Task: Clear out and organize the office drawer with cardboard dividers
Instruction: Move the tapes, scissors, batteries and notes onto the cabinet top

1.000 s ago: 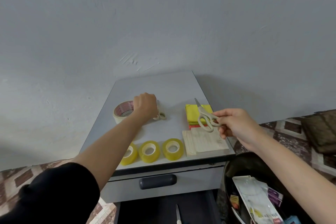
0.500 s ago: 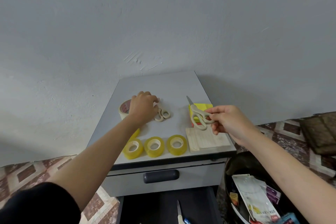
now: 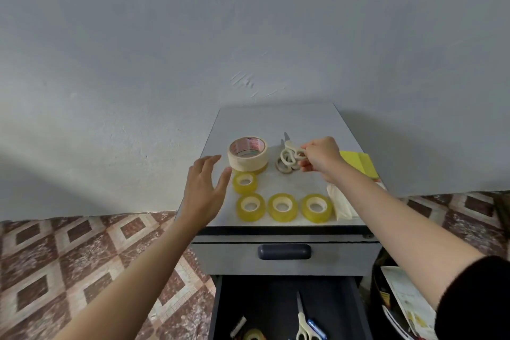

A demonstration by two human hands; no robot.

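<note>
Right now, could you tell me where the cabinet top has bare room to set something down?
Bare: the back strip of the cabinet top, behind the masking tape and scissors. Crowded: yellow tape rolls along the front, sticky notes at right.

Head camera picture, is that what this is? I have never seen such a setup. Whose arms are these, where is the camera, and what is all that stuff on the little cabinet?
There is no machine here. The arms belong to a person who wears one wide-angle camera on the head, looking forward and down, so you see roughly what they see.

The grey cabinet top carries a large masking tape roll, four small yellow tape rolls, yellow sticky notes and a pale pad partly hidden by the right arm.

The right hand pinches the handle of cream scissors, right at a second pair lying on the top. The left hand is open beside the masking tape and holds nothing.

Below, the open drawer holds another pair of scissors and small items.
</note>
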